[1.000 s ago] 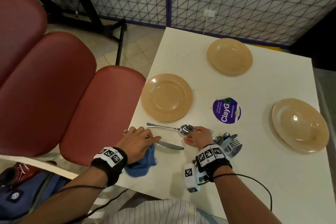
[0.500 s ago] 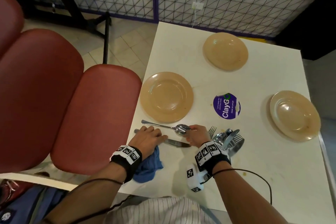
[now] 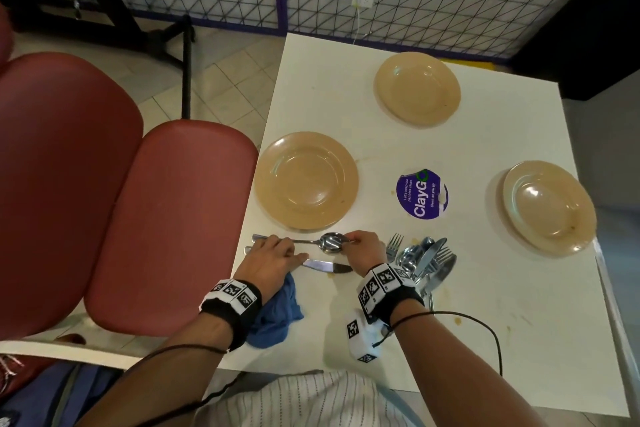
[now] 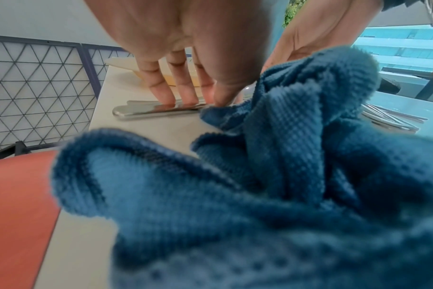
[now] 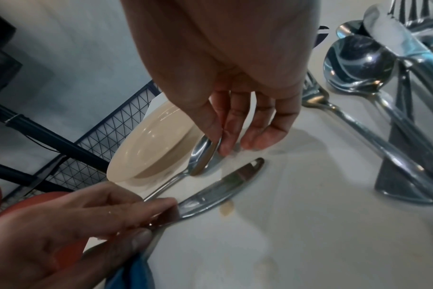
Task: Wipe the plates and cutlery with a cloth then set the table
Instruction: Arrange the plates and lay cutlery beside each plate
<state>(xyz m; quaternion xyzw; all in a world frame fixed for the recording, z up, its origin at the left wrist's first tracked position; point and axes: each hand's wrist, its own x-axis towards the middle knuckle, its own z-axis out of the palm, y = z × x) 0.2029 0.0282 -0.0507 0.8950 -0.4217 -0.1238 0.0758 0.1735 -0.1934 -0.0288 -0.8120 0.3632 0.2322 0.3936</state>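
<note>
Both hands have stayed on the cutlery since a second ago. By the counter's left edge, the left hand [image 3: 273, 255] lies with straight fingers on the knife [image 3: 325, 265], the cloth [image 3: 277, 315] seemingly tucked beneath its palm. Beside it, the right hand [image 3: 363, 250] pinches the spoon [image 3: 332, 242] bowl, just below the nearest plate [image 3: 306, 180].

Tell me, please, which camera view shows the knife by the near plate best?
The head view: the knife lies flat below the spoon, blade bare, handle under the left hand. The right wrist view shows its blade close but blurred. The left wrist view shows only the handle under fingers.
</note>
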